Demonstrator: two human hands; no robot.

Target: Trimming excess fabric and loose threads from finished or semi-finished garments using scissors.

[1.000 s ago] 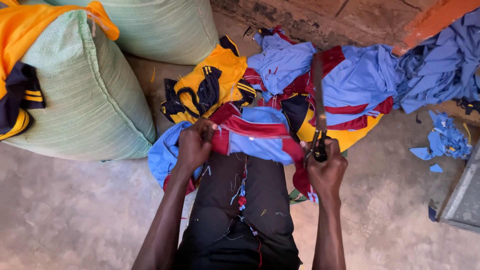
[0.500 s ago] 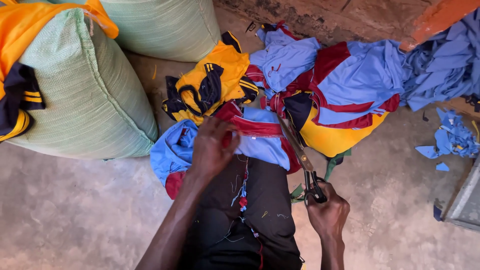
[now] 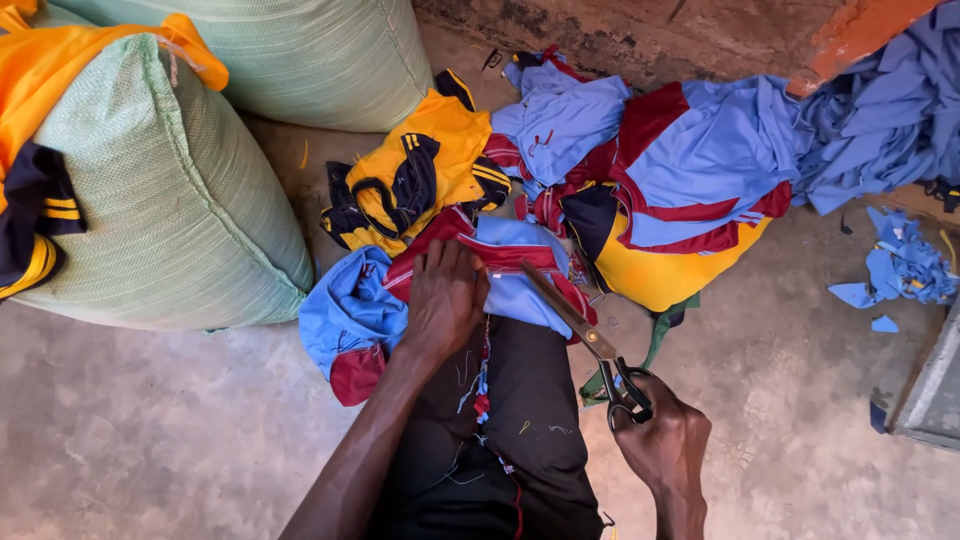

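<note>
My left hand (image 3: 445,297) lies flat, fingers spread, on a light blue and maroon garment (image 3: 510,275) draped over my knee. My right hand (image 3: 662,442) grips the black handles of large scissors (image 3: 585,335), whose blades point up-left toward that garment and look nearly shut. My legs in dark trousers (image 3: 520,430) carry loose thread scraps. A yellow and black jersey (image 3: 420,175) lies just beyond my left hand.
Two big green woven sacks (image 3: 170,230) stand at the left, one topped with an orange garment (image 3: 60,80). A heap of blue, maroon and yellow clothes (image 3: 700,170) lies ahead at the right. Blue fabric scraps (image 3: 900,265) sit by a grey box edge (image 3: 935,385).
The scissors swung from upright over the pile down to a low slant beside my knee. My left hand went from pinching the cloth to pressing flat on it.
</note>
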